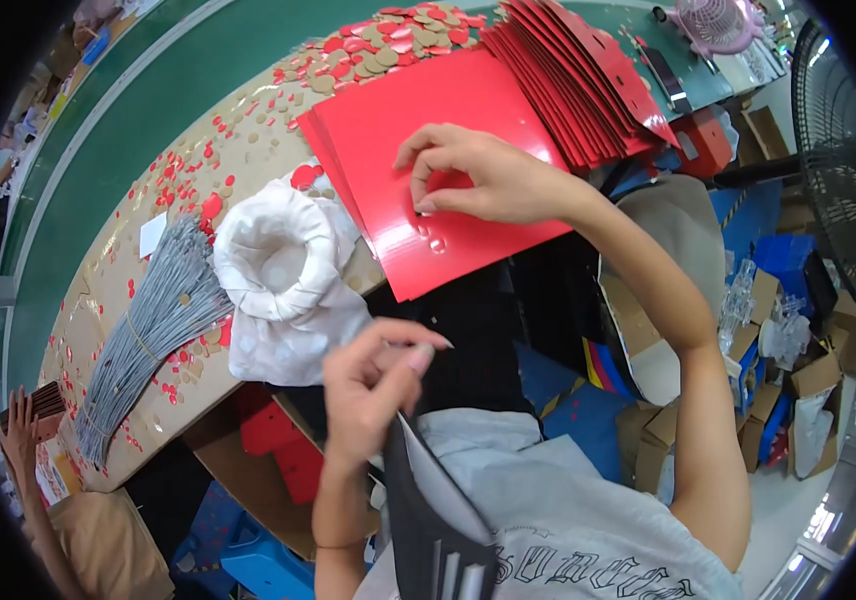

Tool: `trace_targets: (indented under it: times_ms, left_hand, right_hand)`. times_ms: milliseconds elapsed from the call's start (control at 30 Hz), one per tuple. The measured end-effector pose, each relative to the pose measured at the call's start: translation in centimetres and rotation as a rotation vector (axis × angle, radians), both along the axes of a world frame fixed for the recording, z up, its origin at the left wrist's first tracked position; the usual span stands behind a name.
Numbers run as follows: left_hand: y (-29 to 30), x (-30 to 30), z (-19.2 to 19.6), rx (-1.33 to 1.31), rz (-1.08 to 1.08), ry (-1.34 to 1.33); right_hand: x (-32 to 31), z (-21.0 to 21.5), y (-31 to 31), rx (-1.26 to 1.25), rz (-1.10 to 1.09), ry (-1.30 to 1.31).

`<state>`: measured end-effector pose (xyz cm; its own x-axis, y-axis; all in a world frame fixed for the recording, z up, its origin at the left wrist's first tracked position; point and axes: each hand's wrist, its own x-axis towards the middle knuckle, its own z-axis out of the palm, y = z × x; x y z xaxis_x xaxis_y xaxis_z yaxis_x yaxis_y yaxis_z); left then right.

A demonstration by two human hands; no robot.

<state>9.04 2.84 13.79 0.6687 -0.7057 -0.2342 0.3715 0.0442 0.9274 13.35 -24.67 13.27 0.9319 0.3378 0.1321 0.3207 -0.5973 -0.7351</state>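
Note:
My right hand is over a small pile of glossy red cardboard sheets, its fingers curled and thumb and fingertip meeting low near the surface. A tiny dark spot shows by the thumb tip, and I cannot tell if it is a hole or a held part. Small round marks show on the top sheet just below. Nearer to me, my left hand makes a pinch in the air beside a white cloth bag with a rolled rim. What that pinch holds, if anything, is too small to make out.
Left of the bag lies a bundle of grey cords. Red and tan discs litter the table. Folded red cardboard pieces stack at the back right. A black fan stands right; another person's hand is at lower left.

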Motion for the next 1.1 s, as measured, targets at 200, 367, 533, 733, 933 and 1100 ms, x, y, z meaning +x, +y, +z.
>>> trace_targets:
  times_ms: [200,367,533,733,933,1100]
  left_hand:
    - [-2.2,0.5,0.6,0.455,-0.213,-0.656]
    - [-3.6,0.2,-2.6,0.671,-0.164,-1.033]
    - [-4.1,-0.3,-2.8,0.717,-0.107,-1.136]
    - [-4.0,0.0,-3.2,0.669,-0.066,-1.168]
    - [-4.2,0.0,-3.0,0.71,-0.052,-1.184]
    - [-4.4,-0.1,-3.1,0.72,-0.018,-1.197]
  right_hand:
    - [0.9,-0.3,1.0,-0.023,-0.028,0.178]
    - [1.5,-0.3,0.5,0.025,0.007,0.298]
    - [1.9,-0.4,0.1,-0.041,0.014,0.245]
    - [1.8,-0.7,0.5,-0.066,-0.016,0.202]
    - [1.4,-0.6,1.3,-0.119,-0.088,0.127]
    - [0.3,-1.2,1.2,-0.069,-0.139,0.025]
